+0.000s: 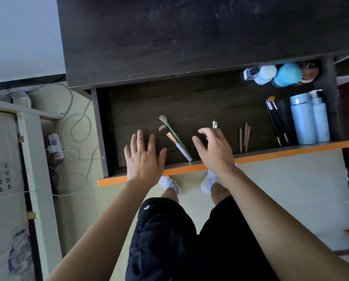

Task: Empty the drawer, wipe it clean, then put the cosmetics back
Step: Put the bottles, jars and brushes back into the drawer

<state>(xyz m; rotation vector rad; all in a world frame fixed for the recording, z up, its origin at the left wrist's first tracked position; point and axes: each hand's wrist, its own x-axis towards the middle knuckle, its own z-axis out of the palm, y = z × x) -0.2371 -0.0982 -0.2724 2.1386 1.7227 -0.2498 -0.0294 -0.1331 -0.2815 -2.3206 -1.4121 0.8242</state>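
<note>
Dark wooden drawer with orange front edge point(250, 157) apparently unemptied: brushes, bottles inside; left hand point(143, 159) splayed empty, right hand point(214, 149) loosely open, holding nothing.

You are looking at a dim, soft frame: daylight is falling on the pale floor point(271, 179) and the forearms, while the dark counter point(189, 37) is throwing the back of the drawer point(189, 98) into deep shadow. The wide lens is bending straight edges toward the corners, and your hands point(143, 157) are showing slight blur, with fine detail smearing throughout.
</note>
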